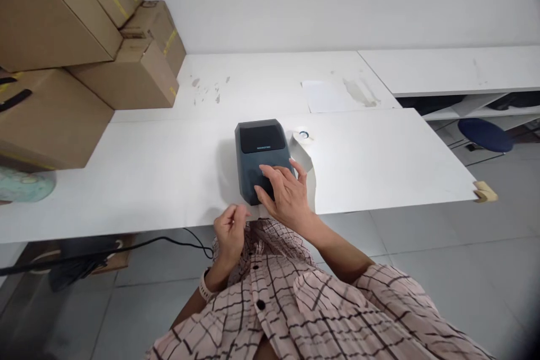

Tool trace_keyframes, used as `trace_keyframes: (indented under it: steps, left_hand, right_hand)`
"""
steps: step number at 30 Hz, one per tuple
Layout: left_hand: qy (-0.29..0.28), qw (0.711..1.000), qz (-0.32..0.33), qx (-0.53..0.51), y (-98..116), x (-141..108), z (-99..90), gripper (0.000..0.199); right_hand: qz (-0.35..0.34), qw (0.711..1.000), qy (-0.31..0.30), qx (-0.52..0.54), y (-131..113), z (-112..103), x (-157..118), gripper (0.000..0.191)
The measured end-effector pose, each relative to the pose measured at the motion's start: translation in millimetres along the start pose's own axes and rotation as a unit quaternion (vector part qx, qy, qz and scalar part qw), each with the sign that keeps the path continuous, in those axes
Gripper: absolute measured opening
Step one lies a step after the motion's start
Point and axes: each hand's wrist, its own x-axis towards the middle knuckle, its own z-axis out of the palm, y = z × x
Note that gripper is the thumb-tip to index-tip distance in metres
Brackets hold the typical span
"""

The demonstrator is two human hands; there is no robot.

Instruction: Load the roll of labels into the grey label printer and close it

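Observation:
A dark blue-grey device [253,166] with a black glossy top panel sits near the front edge of the white table. Over its lower part lies my right hand [287,191], fingers spread and touching the casing. My left hand [230,230] is at the table's front edge, just below the device, with its fingers curled together. A small pale piece shows by its fingertips, too small to make out. Right of the device stands a roll of white labels [302,136], and a pale strip [311,180] runs from there toward the front edge, partly behind my right hand.
Cardboard boxes [130,76] are stacked at the left. A sheet of white paper [323,97] lies toward the back. A greenish wrapped item [27,184] is at the left edge. Black cable [160,239] hangs below the table; a blue stool [485,135] stands far right.

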Motion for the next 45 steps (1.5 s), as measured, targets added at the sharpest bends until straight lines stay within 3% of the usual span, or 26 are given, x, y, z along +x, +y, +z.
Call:
trace_keyframes:
  steps: [2, 3, 5, 8, 11, 14, 17, 20, 23, 26, 29, 35, 45]
  left_hand:
    - [0.073, 0.997, 0.041, 0.002, 3, 6, 0.0, 0.033]
    - [0.083, 0.995, 0.053, -0.001, 5, 10, 1.2, 0.033]
    - [0.053, 0.997, 0.055, -0.02, 9, 15, 4.8, 0.046]
    - [-0.024, 0.997, 0.043, -0.064, 16, 21, 8.4, 0.057]
    - [-0.028, 0.992, 0.083, -0.093, 31, 32, 7.0, 0.06]
    - [-0.01, 0.985, 0.127, -0.114, 49, 56, 4.9, 0.06]
    - [-0.012, 0.982, 0.144, -0.119, 57, 89, 9.0, 0.064]
    - [-0.047, 0.992, 0.089, -0.071, 44, 113, 20.2, 0.081]
    - [-0.08, 0.996, 0.023, -0.018, 24, 121, 31.5, 0.09]
    - [-0.08, 0.997, 0.011, 0.016, 11, 121, 36.2, 0.089]
    - [-0.059, 0.997, 0.008, 0.038, 9, 123, 34.9, 0.082]
    - [-0.058, 0.992, 0.044, 0.1, 16, 128, 29.8, 0.081]
    - [-0.036, 0.991, 0.067, 0.113, 10, 128, 31.3, 0.082]
  right_hand:
    - [0.01, 1.0, 0.003, 0.02, 1, 1, -3, 0.033]
    - [0.017, 0.999, 0.013, 0.038, 2, 2, -8, 0.033]
    - [0.052, 0.994, 0.045, 0.083, 6, 2, -21, 0.04]
    - [0.157, 0.97, 0.081, 0.166, 12, 0, -39, 0.057]
    - [0.191, 0.941, 0.07, 0.269, 22, -9, -37, 0.061]
    - [0.146, 0.932, 0.071, 0.324, 35, -22, -8, 0.064]
    - [0.107, 0.941, 0.077, 0.31, 49, -30, 37, 0.068]
    - [0.067, 0.956, 0.091, 0.269, 58, -28, 74, 0.073]
    - [0.003, 0.972, 0.095, 0.214, 61, -16, 89, 0.07]
    - [-0.035, 0.988, -0.021, 0.146, 63, 0, 90, 0.044]
    - [-0.032, 0.984, -0.169, 0.035, 63, 13, 90, 0.038]
    - [-0.025, 0.964, -0.242, -0.104, 64, 17, 103, 0.042]
    - [-0.112, 0.891, -0.433, -0.075, 67, 17, 126, 0.038]
